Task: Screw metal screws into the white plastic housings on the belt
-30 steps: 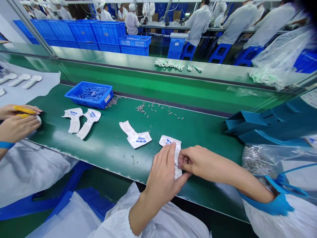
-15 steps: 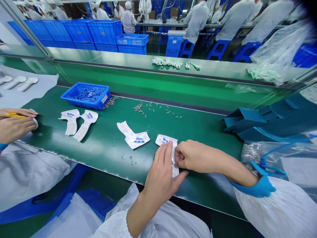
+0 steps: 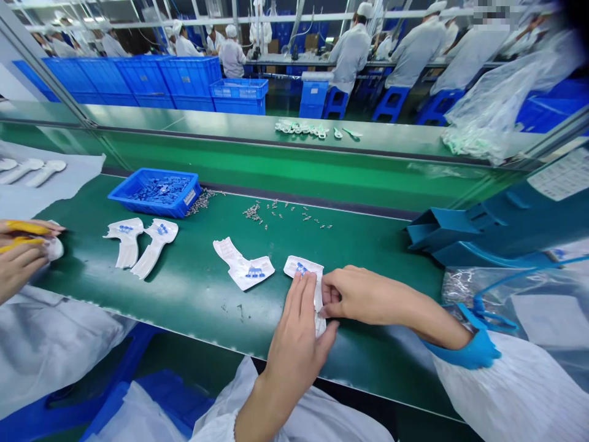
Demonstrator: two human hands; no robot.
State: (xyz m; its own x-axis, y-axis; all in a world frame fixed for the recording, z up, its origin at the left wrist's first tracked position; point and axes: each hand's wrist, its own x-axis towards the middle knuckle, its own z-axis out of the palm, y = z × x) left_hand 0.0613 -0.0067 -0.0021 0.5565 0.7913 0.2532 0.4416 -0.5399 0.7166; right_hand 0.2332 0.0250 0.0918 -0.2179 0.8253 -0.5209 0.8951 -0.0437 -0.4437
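A white plastic shell half with blue pieces in its wide end lies on the green bench under my hands. My left hand rests over it, fingers stretched out along its left side and thumb apart near the lower end. At its right edge is my right hand, fingers curled and thumb and index pinched close to the shell. Whatever sits in that pinch is too small or hidden to make out. Left of my hands lies another shell half with blue pieces, and two more shell halves lie farther left.
A blue tray of small blue parts stands at the back, with small metal parts scattered beside it. A co-worker's hands hold a white piece at left. Teal bins and a clear bag stand at right.
The camera view has tilted up slightly, so the bench sits lower in the picture. My hands stay at the same shell half. The co-worker's hands have moved apart a little.
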